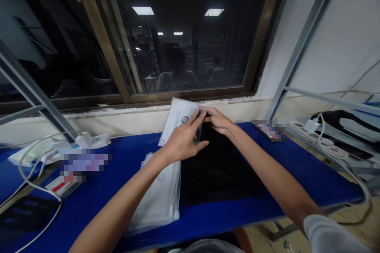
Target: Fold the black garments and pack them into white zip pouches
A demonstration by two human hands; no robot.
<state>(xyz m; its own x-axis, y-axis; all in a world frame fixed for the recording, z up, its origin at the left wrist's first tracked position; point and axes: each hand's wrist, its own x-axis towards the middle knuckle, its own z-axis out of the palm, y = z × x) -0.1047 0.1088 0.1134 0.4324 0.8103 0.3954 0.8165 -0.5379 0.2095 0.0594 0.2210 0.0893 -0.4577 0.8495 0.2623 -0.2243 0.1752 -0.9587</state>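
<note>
Left hand, fingers spread, lies over frosted zip bag at centre; right hand, fingers bent, at its edge, grip unclear. Black cloth, right of centre, lies unbagged; stacked bags lower centre.

A pile of bags lies on the worktop, left of the cloth. Another bag is behind the pile, a phone right of the cloth. The window stands behind the worktop.
</note>
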